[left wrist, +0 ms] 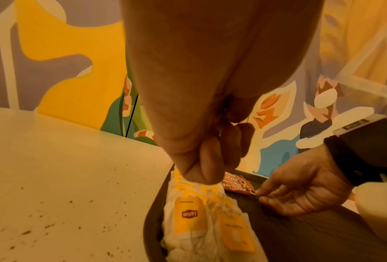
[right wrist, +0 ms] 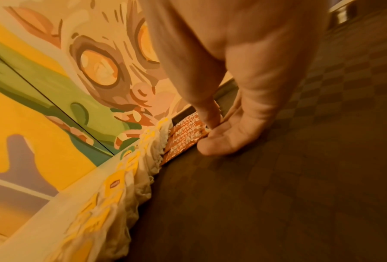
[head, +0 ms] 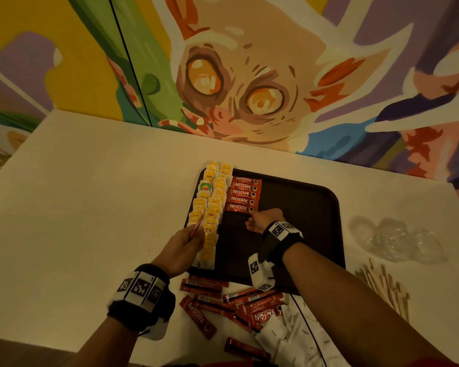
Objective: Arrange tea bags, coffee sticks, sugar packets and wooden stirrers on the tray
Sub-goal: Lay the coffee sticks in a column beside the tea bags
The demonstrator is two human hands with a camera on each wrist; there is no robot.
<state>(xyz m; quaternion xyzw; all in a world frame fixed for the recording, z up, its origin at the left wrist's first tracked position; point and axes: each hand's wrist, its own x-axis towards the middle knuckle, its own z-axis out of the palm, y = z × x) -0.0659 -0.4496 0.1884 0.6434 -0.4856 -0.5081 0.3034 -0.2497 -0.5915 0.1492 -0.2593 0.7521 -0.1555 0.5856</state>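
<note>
A dark tray (head: pixel 302 207) lies on the white table. Yellow-tagged tea bags (head: pixel 212 207) fill two columns along its left side. Beside them, several red Nescafe coffee sticks (head: pixel 243 193) lie in a neat column. My right hand (head: pixel 252 215) pinches the right end of the nearest stick (head: pixel 239 208), index finger on top and thumb at its edge (right wrist: pixel 207 136). My left hand (head: pixel 194 234) hovers over the near tea bags (left wrist: pixel 199 221), fingers curled round a red coffee stick (head: pixel 198 226) seen edge-on.
Loose coffee sticks (head: pixel 223 305) are scattered on the table in front of the tray. White packets (head: pixel 294 337) lie at the near right. Wooden stirrers (head: pixel 382 284) and crumpled clear plastic (head: pixel 398 239) sit to the tray's right. A painted wall stands behind.
</note>
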